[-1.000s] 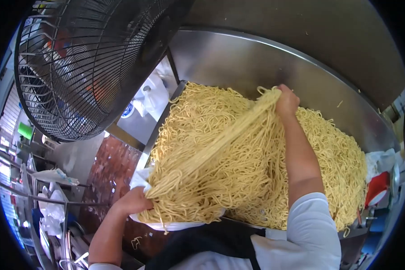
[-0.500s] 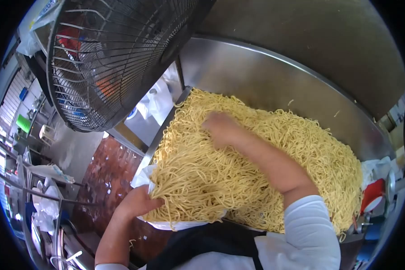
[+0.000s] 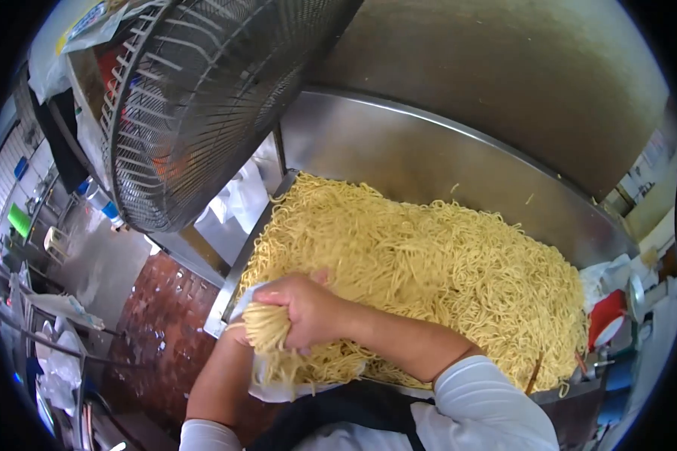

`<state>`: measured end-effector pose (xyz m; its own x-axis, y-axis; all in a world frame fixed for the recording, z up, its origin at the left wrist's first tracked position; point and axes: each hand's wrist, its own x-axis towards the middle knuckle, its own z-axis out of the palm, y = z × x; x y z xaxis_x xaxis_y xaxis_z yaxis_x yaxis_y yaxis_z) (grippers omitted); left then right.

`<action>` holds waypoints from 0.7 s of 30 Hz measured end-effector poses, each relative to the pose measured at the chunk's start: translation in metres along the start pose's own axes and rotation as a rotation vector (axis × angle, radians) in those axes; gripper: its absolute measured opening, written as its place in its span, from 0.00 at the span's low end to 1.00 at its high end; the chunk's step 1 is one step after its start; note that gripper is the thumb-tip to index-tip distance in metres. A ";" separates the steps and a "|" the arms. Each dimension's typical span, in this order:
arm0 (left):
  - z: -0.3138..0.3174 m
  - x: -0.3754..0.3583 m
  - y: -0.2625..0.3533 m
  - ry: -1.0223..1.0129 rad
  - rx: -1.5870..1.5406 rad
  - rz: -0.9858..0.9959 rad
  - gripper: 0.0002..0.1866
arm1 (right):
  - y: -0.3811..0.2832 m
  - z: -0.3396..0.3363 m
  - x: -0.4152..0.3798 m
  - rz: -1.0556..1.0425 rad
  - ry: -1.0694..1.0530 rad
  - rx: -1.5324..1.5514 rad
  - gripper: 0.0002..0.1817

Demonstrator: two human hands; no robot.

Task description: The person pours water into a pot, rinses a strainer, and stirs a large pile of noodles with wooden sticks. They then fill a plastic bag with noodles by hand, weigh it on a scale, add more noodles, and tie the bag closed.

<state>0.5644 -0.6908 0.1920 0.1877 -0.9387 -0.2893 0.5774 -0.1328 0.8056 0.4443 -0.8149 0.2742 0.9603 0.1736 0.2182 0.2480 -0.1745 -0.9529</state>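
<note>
A big heap of yellow noodles (image 3: 429, 248) fills the metal-walled tray. My right hand (image 3: 308, 308) is closed around a thick bundle of noodles (image 3: 267, 327), whose strands hang down over a white plastic bag (image 3: 278, 391) at the tray's near left corner. More noodles lie in and over the bag. Just left of the bundle, my left hand (image 3: 237, 332) grips the bag's edge, its fingers mostly hidden by the bag and noodles.
A large fan (image 3: 203, 113) in a wire cage looms at upper left. Behind the heap rises a steel wall (image 3: 429, 143). A wooden stick (image 3: 535, 373) pokes from the noodles at the near right, and a red object (image 3: 608, 317) lies beyond. Wet red floor (image 3: 165, 323) shows at left.
My right hand has come from the far part of the heap toward me and left, now with a noodle bundle in it. My left hand stays at the bag. The camera view has shifted slightly.
</note>
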 end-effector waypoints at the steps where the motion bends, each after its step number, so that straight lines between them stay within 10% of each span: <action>1: -0.004 0.001 -0.019 -0.011 0.192 0.085 0.46 | 0.009 -0.004 0.004 -0.222 0.083 -0.176 0.15; 4: -0.006 -0.003 -0.051 -0.017 0.562 0.259 0.43 | 0.030 -0.018 0.011 -0.250 0.240 -0.131 0.16; 6: 0.012 -0.004 -0.036 0.220 0.228 0.004 0.45 | 0.039 -0.031 0.010 -0.173 0.159 0.103 0.18; 9: 0.019 -0.035 0.004 0.215 0.097 0.242 0.45 | 0.051 -0.055 -0.028 0.048 -0.047 -0.016 0.19; 13: 0.020 -0.072 0.011 0.148 0.262 0.316 0.43 | 0.053 -0.064 -0.045 0.525 -0.175 -0.980 0.09; 16: 0.034 -0.081 0.027 0.231 0.698 -0.064 0.42 | 0.051 -0.119 -0.046 0.197 0.265 -1.328 0.08; 21: 0.038 -0.068 0.040 -0.029 1.316 0.101 0.29 | 0.049 -0.167 -0.044 -0.096 0.630 -1.573 0.09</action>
<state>0.5445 -0.6444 0.2640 0.1580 -0.9669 -0.2004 -0.6397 -0.2548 0.7251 0.4349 -0.9927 0.2533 0.7371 -0.0765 0.6715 -0.1909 -0.9767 0.0982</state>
